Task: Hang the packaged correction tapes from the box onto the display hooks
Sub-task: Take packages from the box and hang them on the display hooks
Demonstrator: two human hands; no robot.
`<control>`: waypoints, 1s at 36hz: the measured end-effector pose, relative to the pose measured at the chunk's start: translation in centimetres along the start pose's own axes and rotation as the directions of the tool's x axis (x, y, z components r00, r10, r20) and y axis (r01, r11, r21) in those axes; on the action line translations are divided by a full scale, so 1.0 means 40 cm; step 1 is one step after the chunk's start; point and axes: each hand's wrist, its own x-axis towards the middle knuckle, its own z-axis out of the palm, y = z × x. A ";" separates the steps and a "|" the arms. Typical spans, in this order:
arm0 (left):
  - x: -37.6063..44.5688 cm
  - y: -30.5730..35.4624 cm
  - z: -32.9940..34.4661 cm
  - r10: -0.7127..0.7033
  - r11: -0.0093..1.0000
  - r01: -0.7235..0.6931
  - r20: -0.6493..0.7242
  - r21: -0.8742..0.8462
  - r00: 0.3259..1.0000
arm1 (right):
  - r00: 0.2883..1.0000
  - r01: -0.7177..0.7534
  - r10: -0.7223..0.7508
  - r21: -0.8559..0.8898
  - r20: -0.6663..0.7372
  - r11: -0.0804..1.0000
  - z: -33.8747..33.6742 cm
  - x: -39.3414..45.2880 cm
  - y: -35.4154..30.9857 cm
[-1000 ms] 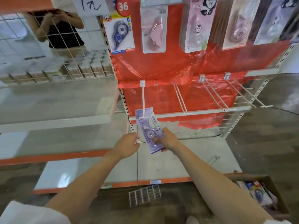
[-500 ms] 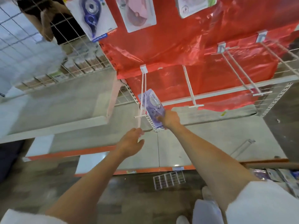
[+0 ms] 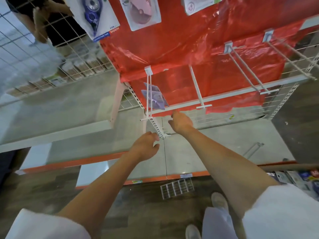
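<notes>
A purple packaged correction tape (image 3: 155, 99) hangs on the leftmost white display hook (image 3: 148, 94), partway along its double wire. My right hand (image 3: 180, 122) is just below and in front of it, fingers loose, touching nothing. My left hand (image 3: 145, 146) hovers lower, under the hook's front tip, fingers relaxed and empty. The cardboard box (image 3: 293, 167) with more packaged tapes shows at the right edge, behind my right sleeve.
Empty white hooks (image 3: 198, 87) (image 3: 248, 69) jut from the red-covered panel. Blue (image 3: 94, 16) and pink (image 3: 141, 12) correction tape packs hang above. Grey shelves lie below and left; a wire grid (image 3: 177, 188) lies on the floor. A person stands behind the mesh at top left.
My right hand let go of the purple pack, which now hangs further back on the hook. Both hands have drawn back toward me; the view tilted downward.
</notes>
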 end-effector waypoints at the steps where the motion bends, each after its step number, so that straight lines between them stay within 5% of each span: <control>1: -0.005 0.003 0.001 0.017 1.000 -0.017 -0.002 0.004 1.000 | 1.000 0.006 -0.006 -0.005 0.003 1.000 -0.002 -0.015 0.004; 13: -0.039 0.118 0.037 0.244 0.969 -0.245 0.027 0.029 0.969 | 0.999 0.002 -0.006 -0.082 -0.038 0.997 -0.084 -0.225 0.141; 24: -0.012 0.450 0.146 0.506 0.861 -0.508 0.123 -0.015 0.854 | 0.973 -0.212 0.195 -0.141 -0.124 0.967 -0.251 -0.441 0.463; 36: 0.080 0.869 0.318 0.572 0.796 -0.605 0.299 0.025 0.764 | 0.897 -0.435 0.426 -0.061 -0.121 0.898 -0.374 -0.571 0.876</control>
